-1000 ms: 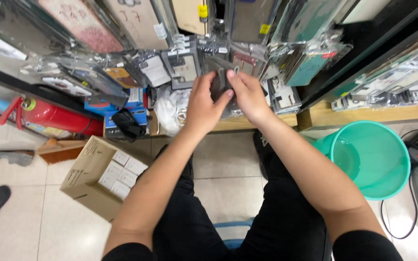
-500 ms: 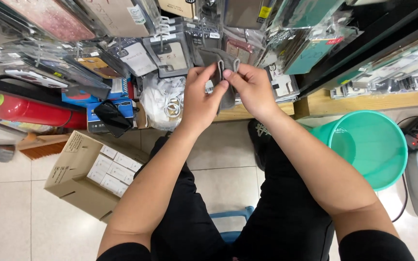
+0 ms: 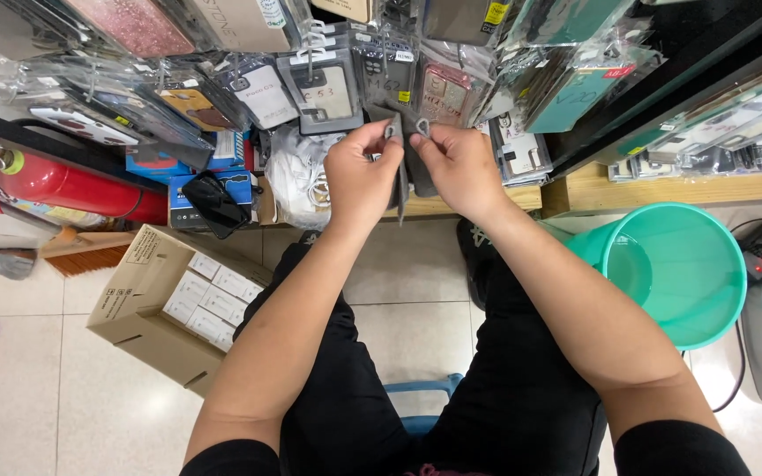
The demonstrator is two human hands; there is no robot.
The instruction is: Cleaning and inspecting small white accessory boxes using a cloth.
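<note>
Tiled floor (image 3: 46, 423) — one cardboard box (image 3: 169, 308), one teal bucket (image 3: 676, 273); left hand (image 3: 359, 176), right hand (image 3: 456, 167) each pinch-grip one dark packet (image 3: 403, 167).

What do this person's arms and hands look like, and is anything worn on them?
Both arms are bare from the upper arm down to the fingers. The left hand and the right hand wear no gloves, and no rings, watch or bracelet show. Short black sleeves end at the upper arms, at the bottom edge of the picture. The nails look short and unpainted.
</note>
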